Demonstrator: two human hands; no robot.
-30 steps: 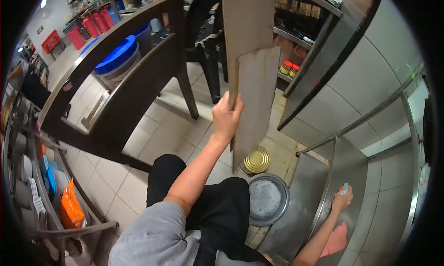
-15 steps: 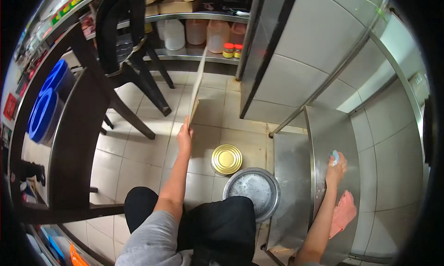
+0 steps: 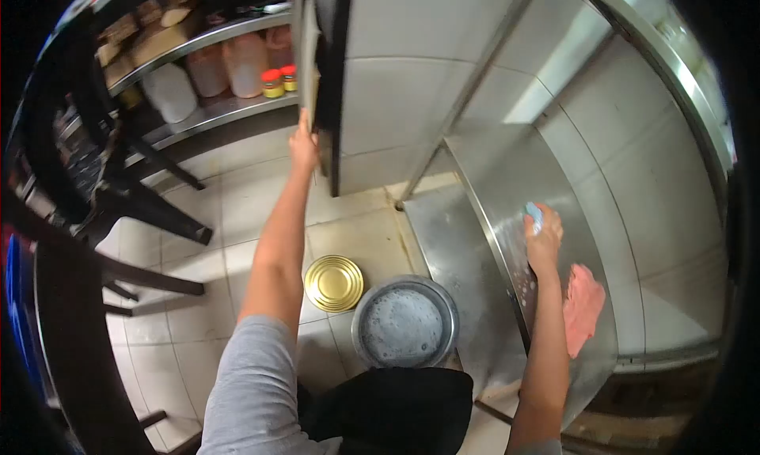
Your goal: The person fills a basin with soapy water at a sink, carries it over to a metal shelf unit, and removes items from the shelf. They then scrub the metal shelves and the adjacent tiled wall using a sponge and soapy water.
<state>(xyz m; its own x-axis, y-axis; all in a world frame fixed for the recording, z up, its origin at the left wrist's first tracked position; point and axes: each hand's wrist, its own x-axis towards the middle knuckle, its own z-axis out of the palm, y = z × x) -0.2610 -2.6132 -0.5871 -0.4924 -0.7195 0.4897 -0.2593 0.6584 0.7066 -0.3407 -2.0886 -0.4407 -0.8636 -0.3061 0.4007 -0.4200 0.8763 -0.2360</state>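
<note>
The light blue piece (image 3: 534, 216) is in the right hand (image 3: 545, 241), above the upper steel surface (image 3: 507, 170), at the right side of the view. The fingers are closed narrowly around this piece, and one end of it sticks out past the thumb side. Small white drops are lying on the steel, to the left of the forearm. A pink cloth (image 3: 583, 309) lies crumpled on the same surface, just beside the forearm.

The left hand (image 3: 303, 146) is reached far forward and holds the near end of a thin board (image 3: 309, 59), with the grip closed on it. The board stands upright and is seen almost from its edge, near a dark-edged panel (image 3: 340, 83); it seems to be very close to it, but I cannot tell if they touch.

Left of the lower steel surface (image 3: 451, 249), a round metal basin (image 3: 453, 320) with cloudy water is on the floor, and a gold-coloured tin (image 3: 334, 284) stands just beside it. Farther away, two small red-lidded jars (image 3: 272, 83) stand on a shelf, next to plastic jugs (image 3: 170, 91).
</note>
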